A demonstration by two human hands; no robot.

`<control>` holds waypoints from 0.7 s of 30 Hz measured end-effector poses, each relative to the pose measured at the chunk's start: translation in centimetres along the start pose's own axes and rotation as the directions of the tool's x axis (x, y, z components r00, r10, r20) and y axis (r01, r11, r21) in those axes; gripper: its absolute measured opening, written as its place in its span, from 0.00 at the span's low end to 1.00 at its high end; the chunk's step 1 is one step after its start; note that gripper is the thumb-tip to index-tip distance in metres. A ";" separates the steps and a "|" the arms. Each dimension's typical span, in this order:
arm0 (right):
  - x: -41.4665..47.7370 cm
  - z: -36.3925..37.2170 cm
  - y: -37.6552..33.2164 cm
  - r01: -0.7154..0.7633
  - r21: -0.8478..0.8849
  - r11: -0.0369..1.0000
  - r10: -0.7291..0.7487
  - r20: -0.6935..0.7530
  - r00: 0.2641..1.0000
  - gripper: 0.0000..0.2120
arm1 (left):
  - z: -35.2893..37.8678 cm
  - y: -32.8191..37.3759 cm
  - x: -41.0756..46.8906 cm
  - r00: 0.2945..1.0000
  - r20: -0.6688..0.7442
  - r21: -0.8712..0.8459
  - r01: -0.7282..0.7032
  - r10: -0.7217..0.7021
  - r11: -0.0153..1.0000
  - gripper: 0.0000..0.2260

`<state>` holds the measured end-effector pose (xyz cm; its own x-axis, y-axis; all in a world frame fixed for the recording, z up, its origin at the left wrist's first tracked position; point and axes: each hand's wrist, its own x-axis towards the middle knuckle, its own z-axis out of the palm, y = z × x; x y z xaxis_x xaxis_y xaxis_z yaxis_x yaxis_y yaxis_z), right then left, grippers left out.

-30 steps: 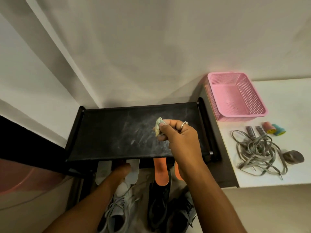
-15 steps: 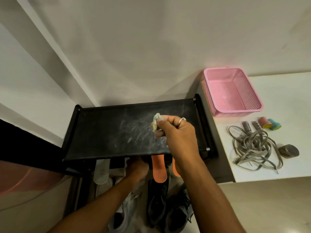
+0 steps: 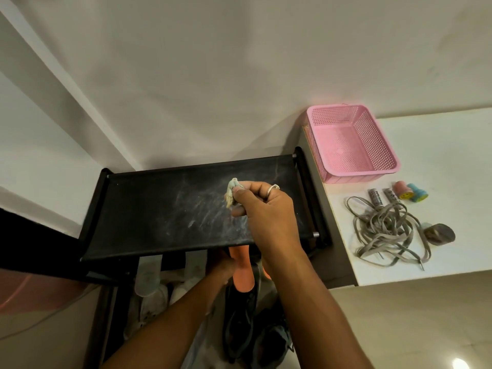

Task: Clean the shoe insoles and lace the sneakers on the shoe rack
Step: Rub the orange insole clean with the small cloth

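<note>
The black shoe rack [image 3: 159,214] centres the view, the sneakers [image 3: 239,320] on its lower tier at 6 o'clock with orange insoles [image 3: 241,272] propped out, probably for wiping, and the grey laces [image 3: 386,230] wait on the counter [image 3: 452,182] at 3 o'clock. The right hand [image 3: 266,214] pinches a wadded cloth [image 3: 231,195] above the top shelf, ready to wipe. The left hand [image 3: 222,267] reaches toward an insole, its grip hidden under the shelf edge.

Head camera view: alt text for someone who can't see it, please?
A right hand pinches a cloth above a dusty black shoe rack; the left hand reaches under its top shelf beside an orange insole. Grey laces lie on a white counter.
</note>
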<state>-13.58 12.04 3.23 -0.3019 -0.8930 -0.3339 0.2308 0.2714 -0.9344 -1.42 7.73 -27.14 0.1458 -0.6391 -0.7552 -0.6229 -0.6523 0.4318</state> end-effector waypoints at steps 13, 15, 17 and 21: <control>-2.8 0.4 -2.4 0.059 -0.124 0.991 -0.057 0.016 0.998 0.04 | -7.8 3.5 -17.1 0.927 0.373 -0.300 0.160 -0.038 0.940 0.03; -3.7 0.4 -2.8 0.066 -0.137 0.988 -0.064 0.023 0.998 0.04 | -9.0 3.2 -20.0 0.929 0.370 -0.305 0.144 -0.022 0.942 0.08; -3.6 0.3 -2.6 0.079 -0.151 0.985 -0.075 0.029 0.997 0.04 | -9.4 2.8 -22.0 0.923 0.384 -0.300 0.138 -0.013 0.944 0.13; -6.6 -0.3 -3.0 0.140 -0.208 0.968 -0.126 0.080 0.989 0.09 | -12.6 1.2 -29.4 0.942 0.335 -0.318 0.078 0.034 0.945 0.13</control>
<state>-12.58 17.26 8.25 -0.2536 -0.9459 -0.2024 -0.0115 0.2122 -0.9772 3.23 20.61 1.77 -0.1414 -0.4879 -0.8613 -0.3328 -0.7960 0.5056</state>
